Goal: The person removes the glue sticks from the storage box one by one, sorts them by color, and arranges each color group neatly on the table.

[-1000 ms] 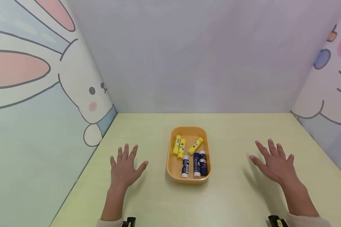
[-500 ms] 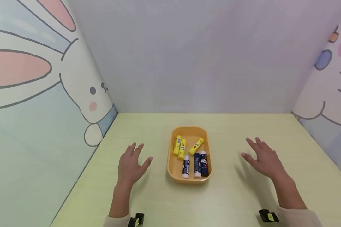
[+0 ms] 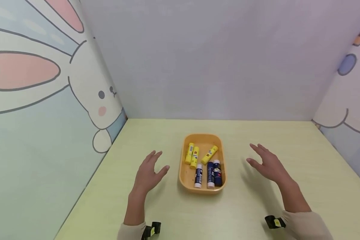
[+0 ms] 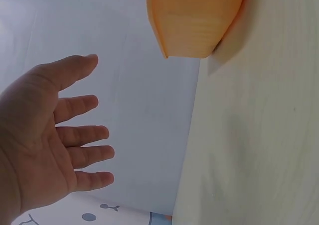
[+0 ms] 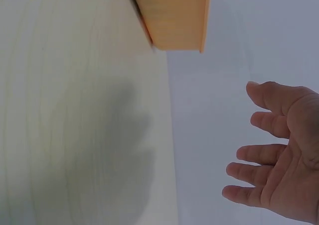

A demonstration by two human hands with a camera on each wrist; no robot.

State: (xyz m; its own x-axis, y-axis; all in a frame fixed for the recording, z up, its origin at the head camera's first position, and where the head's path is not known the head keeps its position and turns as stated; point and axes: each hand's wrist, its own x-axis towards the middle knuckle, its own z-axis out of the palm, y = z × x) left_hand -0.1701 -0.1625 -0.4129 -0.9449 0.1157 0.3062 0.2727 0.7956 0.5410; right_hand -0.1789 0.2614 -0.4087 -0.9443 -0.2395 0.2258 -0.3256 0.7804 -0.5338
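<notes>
An orange plastic tray [image 3: 188,178] sits mid-table with several glue sticks in it. In its far half lie yellow glue sticks, one of them [image 3: 210,154] slanting at the right. Dark blue glue sticks lie in the near half, among them one with white ends [image 3: 198,176]. My left hand [image 3: 147,175] hovers left of the tray, fingers spread and nothing held. To the tray's right, my right hand [image 3: 269,165] is likewise above the table, empty, its fingers extended. Both wrist views show the tray's outer wall [image 4: 192,23] apart from the fingertips.
The pale wooden table [image 3: 198,216] meets a plain grey wall [image 3: 204,60] at the back. Side walls with cartoon drawings, a rabbit [image 3: 87,83] at the left, border it. Black wrist straps [image 3: 274,222] show at both sleeves.
Both hands have moved inward toward the tray, the left going right and the right going left. Their fingers look less spread. The tray and glue sticks keep their arrangement; the view shifts slightly.
</notes>
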